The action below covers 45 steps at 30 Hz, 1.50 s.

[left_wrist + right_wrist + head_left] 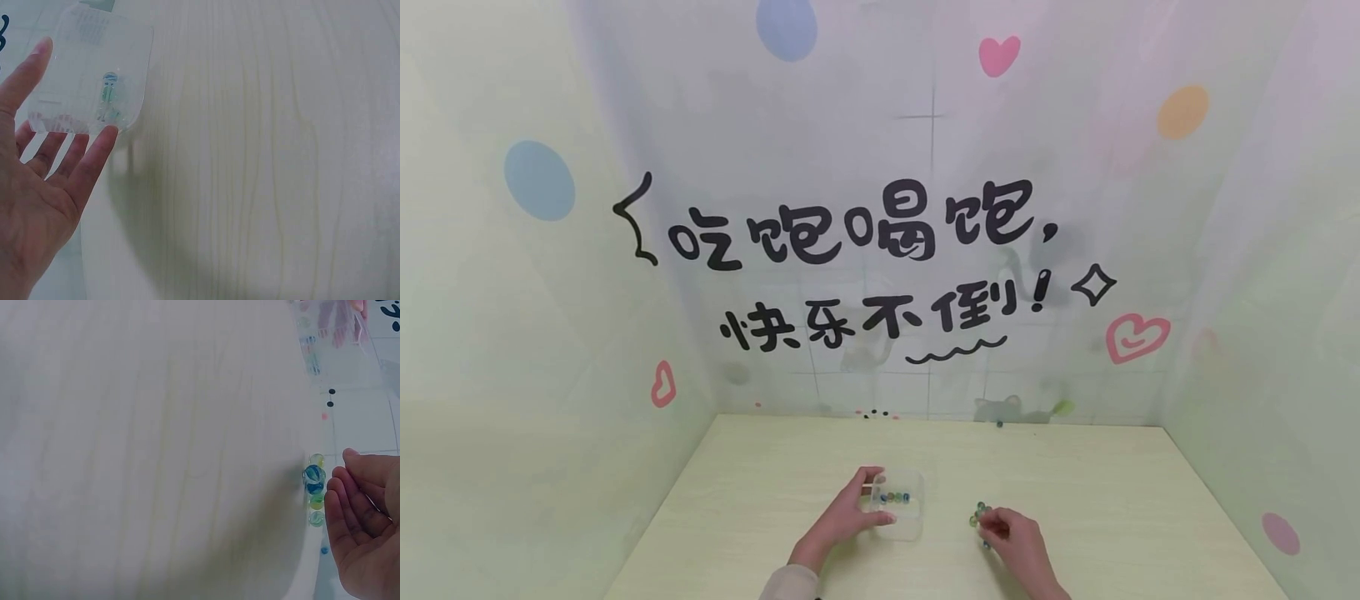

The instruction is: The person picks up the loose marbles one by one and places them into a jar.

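My left hand [847, 514] grips a clear plastic box [910, 529] between thumb and fingers, on the left of the table's middle. Several glass marbles [896, 498] lie in a row inside it. In the left wrist view the box [128, 47] tilts, with fingertips along its lower edge. To the right, loose blue, green and yellow marbles [977, 512] cluster at the fingertips of my right hand [1021, 540]. The right wrist view shows that hand [369, 515] beside the marbles [314, 477], fingers loosely bent and nothing visible between them and the thumb.
One dark marble [999, 424] lies at the table's back edge. Another marble [987, 545] sits just below the right fingertips. The pale wooden table [1112, 500] is bounded by printed fabric walls [865, 125] at the back and on both sides.
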Each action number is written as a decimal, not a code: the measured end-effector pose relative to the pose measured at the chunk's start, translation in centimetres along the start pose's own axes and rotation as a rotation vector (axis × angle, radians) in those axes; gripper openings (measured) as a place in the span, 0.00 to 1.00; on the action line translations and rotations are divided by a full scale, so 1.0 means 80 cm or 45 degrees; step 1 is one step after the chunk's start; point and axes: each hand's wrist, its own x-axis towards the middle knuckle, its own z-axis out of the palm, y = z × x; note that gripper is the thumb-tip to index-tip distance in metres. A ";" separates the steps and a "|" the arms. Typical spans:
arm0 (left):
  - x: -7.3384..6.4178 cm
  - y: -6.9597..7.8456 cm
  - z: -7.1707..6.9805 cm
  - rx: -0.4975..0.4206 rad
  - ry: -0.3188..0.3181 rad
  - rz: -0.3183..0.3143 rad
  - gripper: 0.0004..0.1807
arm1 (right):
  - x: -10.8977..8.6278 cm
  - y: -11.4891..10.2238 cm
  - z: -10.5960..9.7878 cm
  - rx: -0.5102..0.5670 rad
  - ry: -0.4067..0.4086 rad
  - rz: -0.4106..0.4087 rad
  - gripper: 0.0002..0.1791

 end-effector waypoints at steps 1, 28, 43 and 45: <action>0.000 0.000 0.000 0.002 0.002 -0.002 0.42 | 0.000 0.001 0.000 -0.003 0.000 0.000 0.07; -0.003 -0.003 0.000 0.010 0.027 -0.034 0.43 | -0.002 0.010 -0.004 -0.031 0.012 -0.028 0.09; -0.004 0.001 0.000 0.015 0.020 -0.015 0.43 | 0.005 0.013 -0.005 -0.085 -0.001 0.017 0.10; -0.004 0.002 0.001 0.009 0.017 -0.013 0.43 | 0.006 0.015 -0.005 -0.079 -0.011 0.060 0.11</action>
